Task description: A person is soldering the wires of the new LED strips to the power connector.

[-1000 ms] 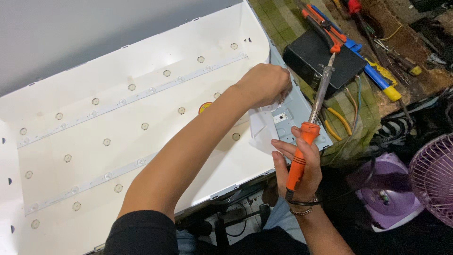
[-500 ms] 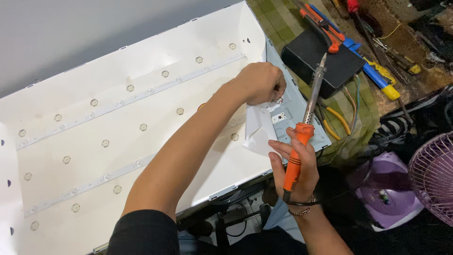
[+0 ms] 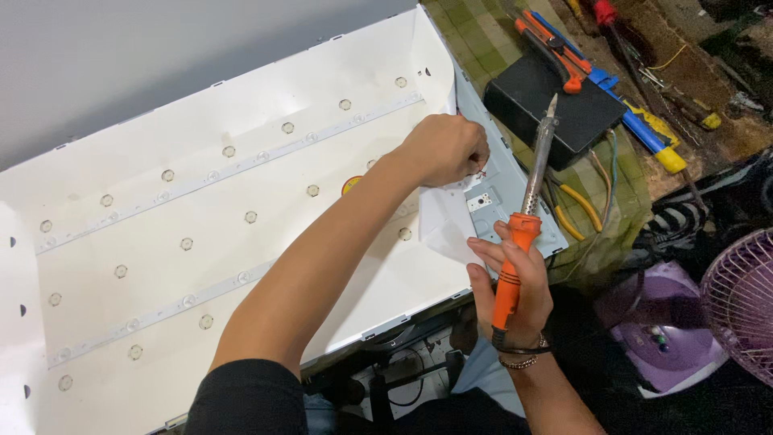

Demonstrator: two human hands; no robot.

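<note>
I judge I'm mid-repair: my left hand (image 3: 444,149) pinches closed at the backlight panel (image 3: 201,234) edge, my right hand (image 3: 515,278) grips the soldering iron (image 3: 525,221), needing a steady tip.

I see open white backlight panel (image 3: 201,242) left of my left hand (image 3: 443,149); right of it, the black rectangular box (image 3: 551,109), pliers and screwdrivers crowd the counter (image 3: 483,40).
</note>
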